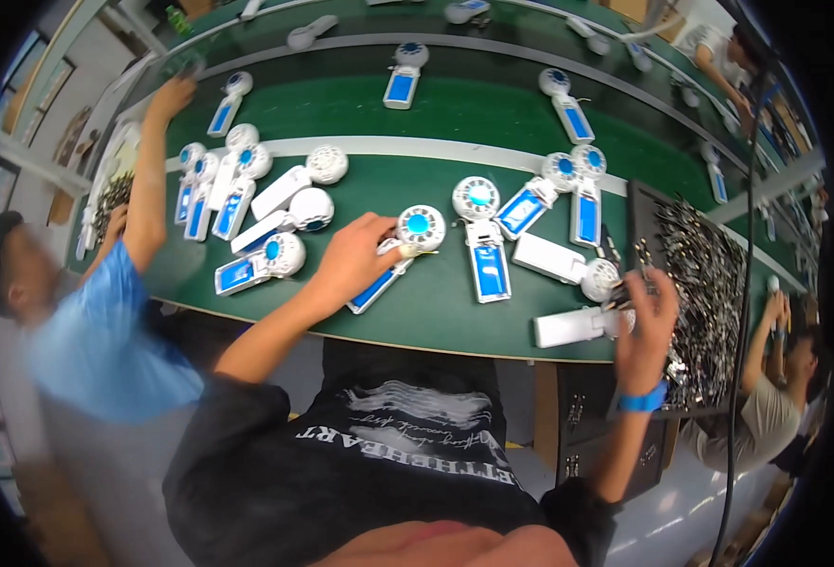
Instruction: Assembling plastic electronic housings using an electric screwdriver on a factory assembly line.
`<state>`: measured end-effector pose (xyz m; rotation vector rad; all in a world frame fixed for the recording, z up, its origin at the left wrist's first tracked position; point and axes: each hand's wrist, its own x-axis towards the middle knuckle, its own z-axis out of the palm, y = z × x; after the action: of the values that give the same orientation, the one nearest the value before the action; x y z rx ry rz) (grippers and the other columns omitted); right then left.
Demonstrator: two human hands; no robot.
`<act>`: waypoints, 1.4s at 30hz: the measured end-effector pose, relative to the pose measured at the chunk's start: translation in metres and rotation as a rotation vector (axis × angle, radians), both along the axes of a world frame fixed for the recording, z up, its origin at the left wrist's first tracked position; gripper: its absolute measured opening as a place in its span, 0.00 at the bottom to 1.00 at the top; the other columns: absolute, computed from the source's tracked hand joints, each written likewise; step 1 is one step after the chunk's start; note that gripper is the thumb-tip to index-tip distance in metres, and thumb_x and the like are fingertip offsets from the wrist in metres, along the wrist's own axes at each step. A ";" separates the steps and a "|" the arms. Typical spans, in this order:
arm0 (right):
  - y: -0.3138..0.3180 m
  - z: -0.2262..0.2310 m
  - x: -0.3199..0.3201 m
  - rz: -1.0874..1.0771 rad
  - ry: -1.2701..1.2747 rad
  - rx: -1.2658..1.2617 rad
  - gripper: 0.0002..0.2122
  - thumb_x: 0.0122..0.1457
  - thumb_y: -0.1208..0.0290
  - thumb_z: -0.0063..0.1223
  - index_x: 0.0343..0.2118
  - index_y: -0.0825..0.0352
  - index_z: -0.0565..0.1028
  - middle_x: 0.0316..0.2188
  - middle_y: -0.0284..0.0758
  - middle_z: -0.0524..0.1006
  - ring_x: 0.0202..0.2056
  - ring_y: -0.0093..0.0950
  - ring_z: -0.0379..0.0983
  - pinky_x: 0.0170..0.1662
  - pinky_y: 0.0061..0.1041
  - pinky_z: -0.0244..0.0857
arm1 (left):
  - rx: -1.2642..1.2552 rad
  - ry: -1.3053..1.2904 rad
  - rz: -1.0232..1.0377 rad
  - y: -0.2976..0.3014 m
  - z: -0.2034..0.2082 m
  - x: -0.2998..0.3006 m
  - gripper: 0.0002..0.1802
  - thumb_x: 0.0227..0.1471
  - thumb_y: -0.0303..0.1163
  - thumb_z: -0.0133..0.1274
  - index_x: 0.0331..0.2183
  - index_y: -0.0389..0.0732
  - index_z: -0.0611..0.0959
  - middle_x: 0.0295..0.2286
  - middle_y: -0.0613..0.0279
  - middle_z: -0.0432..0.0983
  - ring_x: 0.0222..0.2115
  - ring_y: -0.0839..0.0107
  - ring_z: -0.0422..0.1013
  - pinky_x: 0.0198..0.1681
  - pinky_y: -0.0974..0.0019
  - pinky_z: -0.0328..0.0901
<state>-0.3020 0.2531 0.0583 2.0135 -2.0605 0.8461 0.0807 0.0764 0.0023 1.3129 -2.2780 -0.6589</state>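
Note:
A white handheld fan (421, 228) with a blue round centre and a blue panel on its handle lies tilted under my left hand (349, 265), whose fingers close around its neck. A small yellowish bit sticks out by the neck, near my thumb. At the right, my right hand (648, 326) is curled beside the dark tray of small metal parts (700, 302). Dark bits show at its fingertips, too small to name. Just left of that hand, a white fan lying face down (568, 328) is partly hidden by the fingers. Another fan (486, 250) lies face up between my hands.
Several more fans (237, 194) lie in a cluster at the left of the green bench (417, 326). Beyond a white strip, fans sit spaced out on a green belt (473, 104). At the left, a co-worker in a blue shirt (105, 340) reaches toward the belt. A black cable (744, 312) hangs at the right.

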 end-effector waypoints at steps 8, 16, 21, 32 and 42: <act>-0.045 -0.067 0.182 0.560 -0.079 0.122 0.22 0.49 0.82 0.56 0.49 0.61 0.79 0.54 0.43 0.69 0.57 0.47 0.65 0.55 0.44 0.65 | 0.297 0.083 0.016 -0.016 -0.005 0.013 0.15 0.51 0.28 0.63 0.40 0.32 0.84 0.29 0.57 0.76 0.29 0.70 0.75 0.34 0.68 0.69; -0.043 -0.058 0.224 0.084 -0.238 0.374 0.25 0.52 0.77 0.62 0.55 0.65 0.74 0.52 0.43 0.70 0.48 0.43 0.70 0.44 0.36 0.71 | 0.523 0.755 0.022 -0.022 -0.020 0.017 0.08 0.53 0.21 0.61 0.37 0.31 0.85 0.33 0.62 0.79 0.32 0.75 0.76 0.37 0.72 0.71; -0.054 -0.070 0.221 0.087 -0.251 0.229 0.29 0.51 0.78 0.62 0.59 0.68 0.70 0.53 0.45 0.70 0.45 0.39 0.72 0.41 0.34 0.73 | 0.723 0.839 -0.045 -0.016 -0.022 0.026 0.06 0.55 0.19 0.59 0.37 0.31 0.85 0.34 0.62 0.80 0.33 0.75 0.77 0.38 0.72 0.72; -0.075 -0.074 0.221 0.319 -1.242 0.268 0.27 0.60 0.84 0.49 0.64 0.71 0.64 0.61 0.41 0.64 0.45 0.26 0.74 0.43 0.23 0.72 | 0.248 0.536 -0.183 -0.008 -0.012 0.024 0.05 0.49 0.21 0.64 0.32 0.34 0.87 0.31 0.60 0.82 0.31 0.76 0.77 0.29 0.73 0.69; -0.075 -0.095 0.233 0.423 -1.260 0.145 0.25 0.61 0.85 0.47 0.63 0.74 0.66 0.58 0.41 0.66 0.42 0.25 0.75 0.43 0.22 0.72 | -0.119 0.291 -0.271 -0.003 0.007 0.011 0.05 0.45 0.23 0.64 0.30 0.36 0.87 0.27 0.61 0.81 0.27 0.65 0.77 0.27 0.66 0.69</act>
<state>-0.0688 0.1778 -0.0371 2.2686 -2.1143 2.6291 0.0916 0.0736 0.0095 0.8019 -2.2307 -0.7376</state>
